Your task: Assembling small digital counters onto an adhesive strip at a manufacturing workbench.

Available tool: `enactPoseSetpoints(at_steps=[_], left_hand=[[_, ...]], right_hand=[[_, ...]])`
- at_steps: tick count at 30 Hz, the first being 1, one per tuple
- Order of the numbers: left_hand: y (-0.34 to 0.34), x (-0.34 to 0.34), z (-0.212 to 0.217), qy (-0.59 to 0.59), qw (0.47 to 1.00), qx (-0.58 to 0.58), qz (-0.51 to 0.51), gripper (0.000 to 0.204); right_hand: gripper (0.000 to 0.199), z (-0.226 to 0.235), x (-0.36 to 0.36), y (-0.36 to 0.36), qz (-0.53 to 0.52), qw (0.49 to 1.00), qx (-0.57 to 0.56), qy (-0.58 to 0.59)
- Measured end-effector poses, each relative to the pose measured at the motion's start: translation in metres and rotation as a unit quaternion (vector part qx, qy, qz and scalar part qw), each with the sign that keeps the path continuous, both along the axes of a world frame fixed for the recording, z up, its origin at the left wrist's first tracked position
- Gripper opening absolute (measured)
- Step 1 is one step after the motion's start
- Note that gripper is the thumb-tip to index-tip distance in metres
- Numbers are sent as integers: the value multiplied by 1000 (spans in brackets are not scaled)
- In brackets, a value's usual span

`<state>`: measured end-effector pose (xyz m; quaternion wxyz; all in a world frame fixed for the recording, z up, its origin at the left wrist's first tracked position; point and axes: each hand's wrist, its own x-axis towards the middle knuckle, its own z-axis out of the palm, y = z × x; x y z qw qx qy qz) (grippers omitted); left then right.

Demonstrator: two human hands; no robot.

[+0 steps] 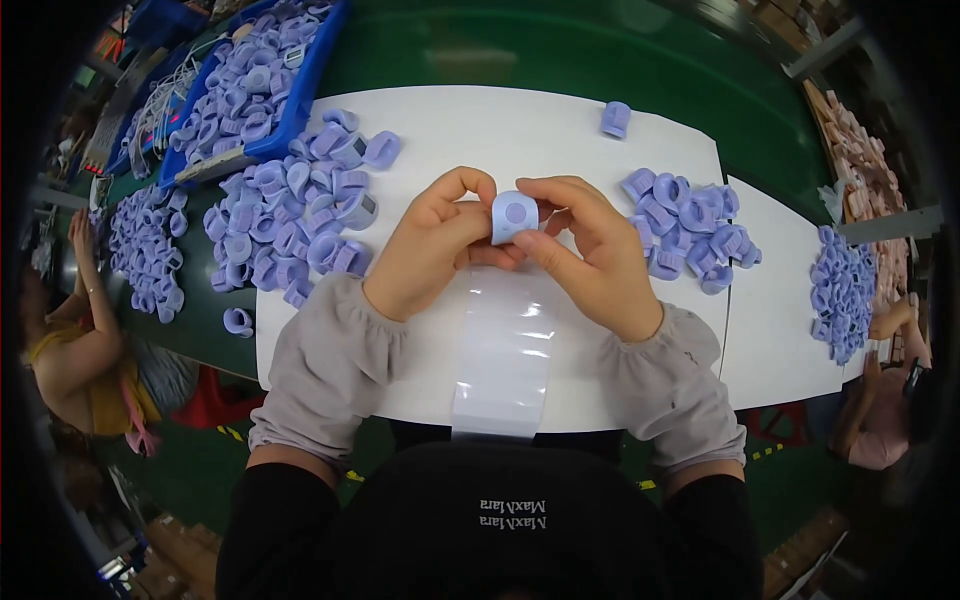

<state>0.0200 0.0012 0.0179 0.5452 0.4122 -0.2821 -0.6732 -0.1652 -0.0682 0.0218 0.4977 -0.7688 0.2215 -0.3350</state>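
Note:
Between my two hands, over the middle of the white sheet, is a lavender plastic ring-shaped piece (pixel 503 228) with a round button-like disc on its face. The fingers of my left hand (pixel 432 235) pinch its left edge. My right hand (pixel 592 245) grips it from the right, thumb at its lower edge and index finger near the top. Below the hands lies a strip of clear glossy film (pixel 503 360), running down to the table's near edge. A heap of similar lavender pieces (pixel 290 215) lies to the left, and a smaller heap (pixel 690 225) to the right.
A blue bin (pixel 312 85) full of lavender pieces stands at the far left, with cables beside it. One single piece (pixel 615 119) sits at the far right of the white sheet (pixel 470 115). More heaps lie on both sides, where other people (pixel 75 360) sit.

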Motion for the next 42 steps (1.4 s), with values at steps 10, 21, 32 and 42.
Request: enactPoseSetpoints(at_steps=[10, 21, 32, 42], left_hand=[[1, -7, -21, -221, 965, -136, -40, 22], [0, -8, -27, -257, 952, -167, 19, 25], [-1, -3, -20, -257, 958, -110, 69, 33], [-4, -1, -27, -283, 947, -105, 106, 31]], right_hand=[[30, -21, -5, -4, 5, 999, 31, -13], [24, -23, -3, 3, -51, 995, -91, 3], [37, -27, -11, 1, -149, 917, -285, 236], [32, -17, -12, -2, -72, 976, -5, 204]])
